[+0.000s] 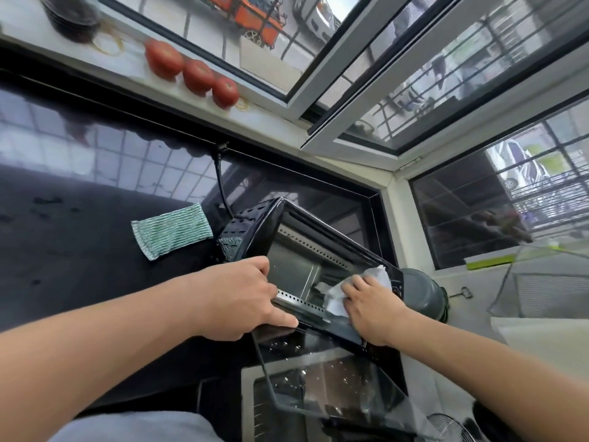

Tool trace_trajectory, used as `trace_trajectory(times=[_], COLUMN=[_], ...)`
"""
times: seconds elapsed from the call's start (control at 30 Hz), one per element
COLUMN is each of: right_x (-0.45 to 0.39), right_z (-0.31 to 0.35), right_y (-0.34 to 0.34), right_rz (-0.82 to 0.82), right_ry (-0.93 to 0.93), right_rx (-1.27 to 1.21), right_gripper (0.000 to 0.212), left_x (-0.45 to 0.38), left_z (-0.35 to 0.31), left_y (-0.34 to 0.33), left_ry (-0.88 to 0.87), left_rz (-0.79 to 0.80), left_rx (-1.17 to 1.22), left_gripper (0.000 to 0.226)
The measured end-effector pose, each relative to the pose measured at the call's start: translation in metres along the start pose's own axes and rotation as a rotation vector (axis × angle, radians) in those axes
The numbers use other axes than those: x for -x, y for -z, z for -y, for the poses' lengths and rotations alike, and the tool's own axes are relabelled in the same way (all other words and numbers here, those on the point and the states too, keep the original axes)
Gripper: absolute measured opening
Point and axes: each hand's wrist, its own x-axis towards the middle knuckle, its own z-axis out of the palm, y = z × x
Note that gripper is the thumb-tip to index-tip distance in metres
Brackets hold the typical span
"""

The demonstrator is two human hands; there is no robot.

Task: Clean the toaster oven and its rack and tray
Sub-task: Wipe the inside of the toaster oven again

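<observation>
A black toaster oven stands on the dark counter with its glass door folded down toward me, wet with droplets. My left hand grips the left front edge of the oven's opening. My right hand presses a white cloth against the right side of the opening, near the control panel. The metal cavity with perforated strips shows between my hands. No rack or tray is visible inside.
A green striped scrub pad lies on the counter left of the oven. Three tomatoes sit on the window ledge. A grey pot stands right of the oven. A power cord runs up behind it.
</observation>
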Motion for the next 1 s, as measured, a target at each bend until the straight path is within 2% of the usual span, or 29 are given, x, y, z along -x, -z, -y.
trace_trajectory(times=[0.07,0.13,0.2,0.27,0.33,0.47,0.67,0.8,1.0], right_x=[-0.02,-0.047,-0.077,-0.098,-0.11,-0.108,-0.053,0.005,0.046], right_z=[0.001,0.003,0.006,0.007,0.008,0.01,0.009,0.003,-0.005], right_y=[0.0,-0.003,-0.006,-0.007,-0.004,0.003,0.01,0.018,0.01], right_rz=[0.08,0.23,0.33,0.34,0.359,0.311,0.223,0.121,0.081], right_ry=[0.034,0.061,0.092,0.13,0.147,0.11,0.033,0.003,0.114], right_rx=[0.018,-0.001,-0.045,-0.071,-0.028,-0.029,-0.033,0.022,-0.069], right_gripper=[0.044,0.047,0.059,0.071,0.068,0.06,0.041,0.042,0.051], left_x=[0.001,0.001,0.0,0.001,0.002,0.001,0.001,0.001,0.0], left_z=[0.0,-0.001,-0.001,-0.001,-0.001,0.001,-0.002,-0.004,-0.003], left_y=[-0.003,-0.005,-0.006,-0.008,-0.009,-0.004,0.001,0.004,0.002], left_ry=[-0.009,-0.008,-0.007,-0.01,-0.004,0.006,0.023,0.032,0.036], left_rz=[-0.001,-0.014,-0.025,-0.017,-0.016,0.014,0.034,0.019,-0.003], left_rx=[0.002,0.01,0.016,0.02,0.019,0.04,0.023,0.011,0.009], left_gripper=[0.067,0.066,0.064,0.064,0.064,0.067,0.069,0.069,0.069])
